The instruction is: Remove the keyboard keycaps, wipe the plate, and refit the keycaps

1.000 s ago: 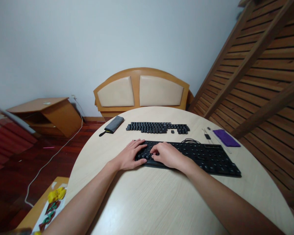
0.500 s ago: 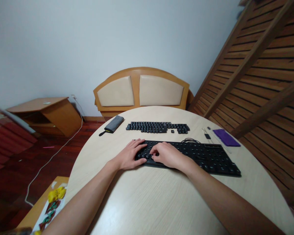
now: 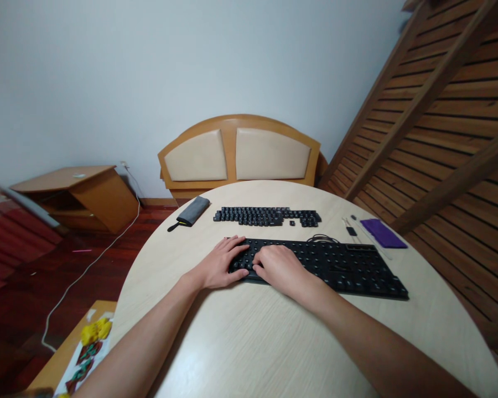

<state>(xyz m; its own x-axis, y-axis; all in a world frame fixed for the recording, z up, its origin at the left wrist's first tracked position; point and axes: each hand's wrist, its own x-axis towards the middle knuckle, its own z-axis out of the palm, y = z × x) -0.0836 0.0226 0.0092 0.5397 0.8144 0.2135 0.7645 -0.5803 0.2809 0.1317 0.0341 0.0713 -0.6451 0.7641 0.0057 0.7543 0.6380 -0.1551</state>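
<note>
A black keyboard (image 3: 340,268) lies across the round table (image 3: 249,342), most of its keycaps off. Behind it, rows of loose black keycaps (image 3: 268,216) are laid out, with one single keycap (image 3: 292,223) apart from them. My left hand (image 3: 219,264) rests flat on the keyboard's left end, fingers spread. My right hand (image 3: 279,267) sits just to its right, fingers curled down onto the keyboard with the tips hidden. The two hands almost touch.
A grey pouch (image 3: 191,211) lies at the table's far left, a purple cloth (image 3: 382,232) and small tools (image 3: 351,228) at the far right. A padded chair back (image 3: 238,152) stands behind the table. A low wooden cabinet (image 3: 81,193) and a white cable (image 3: 87,265) are on the left floor.
My right hand has slid a little to the left along the keyboard, closer to my left hand. My left hand has stayed in place.
</note>
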